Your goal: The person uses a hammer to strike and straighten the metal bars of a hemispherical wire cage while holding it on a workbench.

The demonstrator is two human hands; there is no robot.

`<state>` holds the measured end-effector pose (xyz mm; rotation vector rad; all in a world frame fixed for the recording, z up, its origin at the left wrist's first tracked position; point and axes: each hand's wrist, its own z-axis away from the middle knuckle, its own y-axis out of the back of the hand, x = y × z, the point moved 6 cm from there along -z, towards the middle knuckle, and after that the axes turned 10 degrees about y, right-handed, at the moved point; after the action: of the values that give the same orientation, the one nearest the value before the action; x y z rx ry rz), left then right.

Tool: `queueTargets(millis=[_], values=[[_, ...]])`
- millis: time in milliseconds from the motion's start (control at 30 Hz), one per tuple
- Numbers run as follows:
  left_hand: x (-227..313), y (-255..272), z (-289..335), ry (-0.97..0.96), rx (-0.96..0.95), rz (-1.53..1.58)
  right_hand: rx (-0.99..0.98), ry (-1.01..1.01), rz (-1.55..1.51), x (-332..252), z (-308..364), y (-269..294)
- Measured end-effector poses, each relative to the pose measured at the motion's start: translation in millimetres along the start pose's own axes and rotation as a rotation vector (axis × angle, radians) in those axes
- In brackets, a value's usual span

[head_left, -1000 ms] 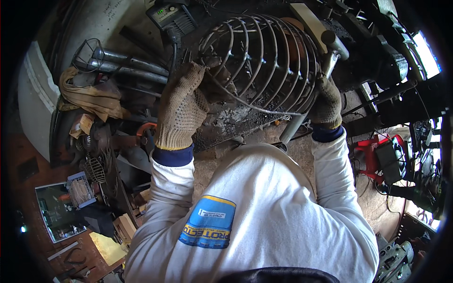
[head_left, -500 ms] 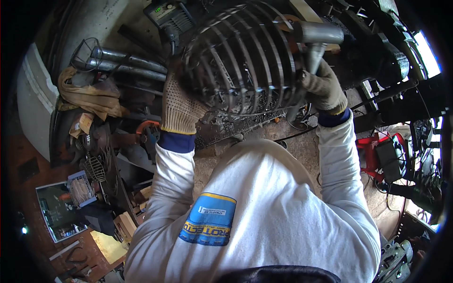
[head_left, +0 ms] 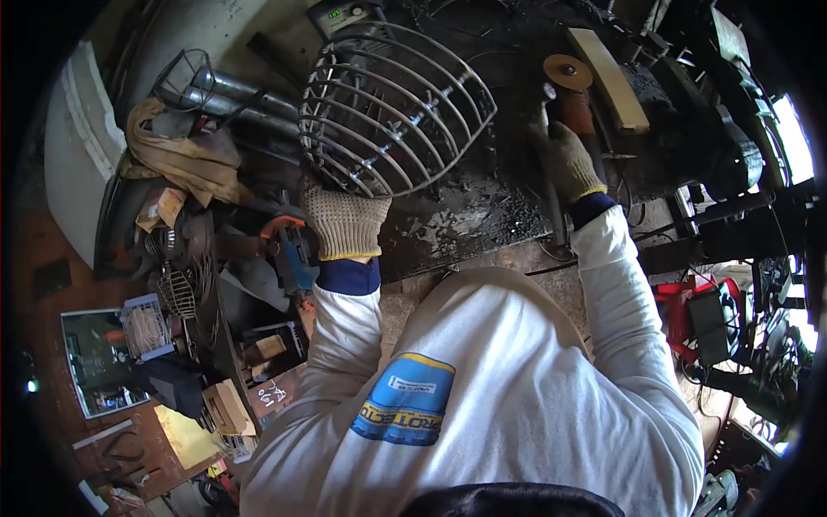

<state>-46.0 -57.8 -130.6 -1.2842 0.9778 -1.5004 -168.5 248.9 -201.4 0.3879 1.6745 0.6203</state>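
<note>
My left hand (head_left: 351, 221), in a knitted work glove, is closed on the lower left end of a curved cage of metal bars (head_left: 394, 131). The cage stands tilted over the dark workbench, and shiny weld spots run along its middle rib. In my right hand (head_left: 568, 165), also gloved, is a metal-handled hammer (head_left: 556, 215); its handle comes out below the fist, and its head is dark and hard to make out. Just beyond that hand lies an angle grinder (head_left: 575, 112) with an orange-brown disc.
A pale wooden strip (head_left: 610, 82) lies right of the grinder on the blackened workbench (head_left: 448, 233). A box with a green display (head_left: 343, 15) stands behind the cage. Metal tubes (head_left: 250, 103), a tan cloth (head_left: 185, 151) and a blue-orange power tool (head_left: 293, 254) are at left.
The cage has turned and shifted a little left, out of a blur. My right hand has drawn away from it with the hammer, and the grinder now shows more fully.
</note>
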Motion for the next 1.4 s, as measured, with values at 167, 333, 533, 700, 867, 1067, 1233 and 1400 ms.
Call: queueTargets(millis=[167,333,533,700,867,1067,1233,1400], values=[[15.3,12.1,-0.1,-0.073,-0.024,0.1,-0.086,-0.02,0.248,-20.8,11.4,-27.8],[11.8,19.2,0.4,-0.1,0.083,0.091,-0.073,0.078,0.369,-27.2,16.9,-33.5],[-4.7,11.6,-1.8,-0.05,0.048,0.008,-0.051,0.163,-0.635,-100.2,52.5,-24.7],[-27.1,11.4,-13.5,0.135,-0.263,0.236,-0.161,0.274,-1.302,-135.5,67.9,-47.8],[-64.3,0.9,-7.8,0.192,-0.277,0.114,0.007,0.03,-1.821,-151.8,58.6,-41.9],[-81.1,0.5,9.9,0.101,-0.053,-0.082,0.035,-0.056,-1.891,-110.2,41.0,-19.0],[-44.3,-18.5,4.6,0.019,-0.185,-0.294,-0.057,-0.083,-1.813,-87.4,36.2,-3.0],[-41.5,-21.8,13.6,0.032,-0.066,-0.518,0.022,-0.151,-1.545,-33.2,21.1,-17.7]])
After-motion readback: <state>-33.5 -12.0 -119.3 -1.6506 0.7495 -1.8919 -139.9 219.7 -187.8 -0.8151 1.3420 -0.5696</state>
